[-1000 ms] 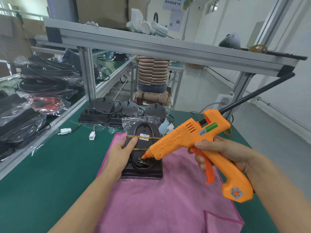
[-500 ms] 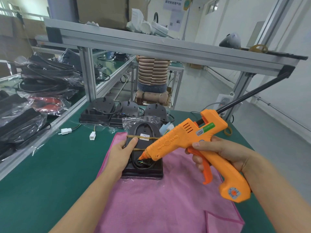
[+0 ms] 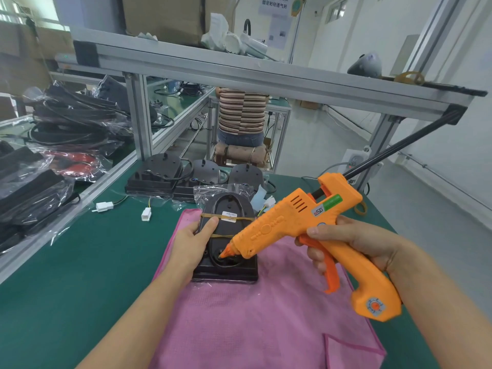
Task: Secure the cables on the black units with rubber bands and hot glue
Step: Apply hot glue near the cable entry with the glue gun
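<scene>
Black unit (image 3: 226,265) lying flat on a pink cloth (image 3: 253,315), near the centre of the green bench top (image 3: 66,275). Two rubber bands (image 3: 213,216) stretched across its upper half, with a small white label tucked under the far one. Partly sleeved in a clear plastic bag (image 3: 210,191) at its far end, pushed back off the body. A loop of black cable (image 3: 213,259) curled in the recess at its near end.

Left hand (image 3: 190,242) grasping the unit's left edge, thumb laid over the top face between the two bands, remaining fingers hidden behind the side. Right hand (image 3: 348,242) clenched around the grip of an orange glue gun (image 3: 300,222), fingers wrapped over the trigger (how far squeezed, cannot tell). Gun tilted down to the left, nozzle tip (image 3: 222,254) touching or just above the cable loop in the recess. Black glue stick (image 3: 399,150) jutting from the rear of the gun, up and to the right.

Further back on the bench: three more black units (image 3: 159,171) in a row, just beyond the cloth. Two white connectors (image 3: 146,214) on thin wires to the left of the cloth. Bagged black parts (image 3: 34,193) stacked at far left, beyond an aluminium rail (image 3: 80,198). Aluminium shelf (image 3: 239,75) overhead. A person in a striped top (image 3: 239,110) seated beyond the bench.
</scene>
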`<state>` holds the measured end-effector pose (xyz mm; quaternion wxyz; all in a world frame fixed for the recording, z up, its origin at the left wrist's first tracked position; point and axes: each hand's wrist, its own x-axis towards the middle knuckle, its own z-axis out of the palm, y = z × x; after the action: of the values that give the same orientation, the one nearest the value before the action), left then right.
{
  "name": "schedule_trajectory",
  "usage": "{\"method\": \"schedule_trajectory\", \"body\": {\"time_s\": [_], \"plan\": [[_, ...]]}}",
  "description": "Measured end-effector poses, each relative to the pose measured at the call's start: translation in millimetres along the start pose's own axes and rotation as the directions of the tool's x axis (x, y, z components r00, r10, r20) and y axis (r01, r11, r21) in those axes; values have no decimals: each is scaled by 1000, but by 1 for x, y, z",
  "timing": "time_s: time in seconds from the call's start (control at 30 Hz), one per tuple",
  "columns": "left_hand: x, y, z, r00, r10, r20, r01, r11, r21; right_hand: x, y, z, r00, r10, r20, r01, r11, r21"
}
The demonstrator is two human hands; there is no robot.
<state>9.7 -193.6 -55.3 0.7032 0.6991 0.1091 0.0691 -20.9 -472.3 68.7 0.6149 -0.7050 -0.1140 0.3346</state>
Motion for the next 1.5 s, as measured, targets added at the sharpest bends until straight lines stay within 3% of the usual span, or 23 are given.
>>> {"method": "schedule_trajectory", "body": {"time_s": [0.8,1.5], "plan": [[0,-1,0,1000,6,28,-4,998,-70,-6,2,-6,999,-30,-41,31,999,24],[1,0,-2,1000,3,22,-3,1000,17,3,-1,0,998,-10,-64,11,1000,19]]}}
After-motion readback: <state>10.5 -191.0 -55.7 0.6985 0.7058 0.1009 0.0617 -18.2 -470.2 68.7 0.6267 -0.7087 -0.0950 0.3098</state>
